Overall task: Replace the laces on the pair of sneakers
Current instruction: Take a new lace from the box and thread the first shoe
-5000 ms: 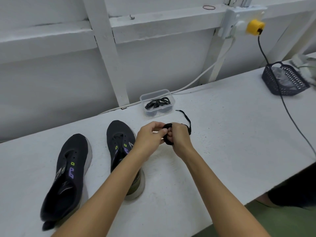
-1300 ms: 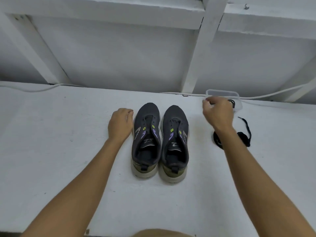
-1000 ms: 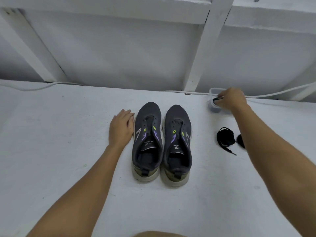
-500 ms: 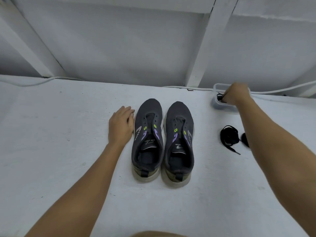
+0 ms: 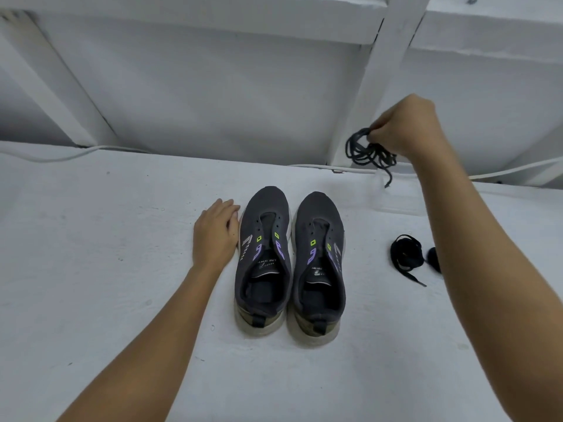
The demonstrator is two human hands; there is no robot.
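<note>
Two dark grey sneakers without laces stand side by side, toes away from me: the left sneaker (image 5: pixel 263 257) and the right sneaker (image 5: pixel 320 263). My left hand (image 5: pixel 214 236) lies flat on the table, fingers straight, touching the left sneaker's outer side. My right hand (image 5: pixel 402 127) is raised above the clear plastic box (image 5: pixel 396 196) and pinches a tangled bundle of dark laces (image 5: pixel 367 152), one end dangling. A coiled black lace (image 5: pixel 406 257) lies on the table right of the shoes, and a second dark coil (image 5: pixel 432 257) is partly hidden by my right forearm.
The white table (image 5: pixel 91 269) runs up to a white wall with slanted beams (image 5: pixel 377 80). A white cable (image 5: pixel 76 152) lies along the table's back edge.
My right hand has lifted out of the plastic box, bringing up a bundle of dark laces. My left hand stays beside the left sneaker.
</note>
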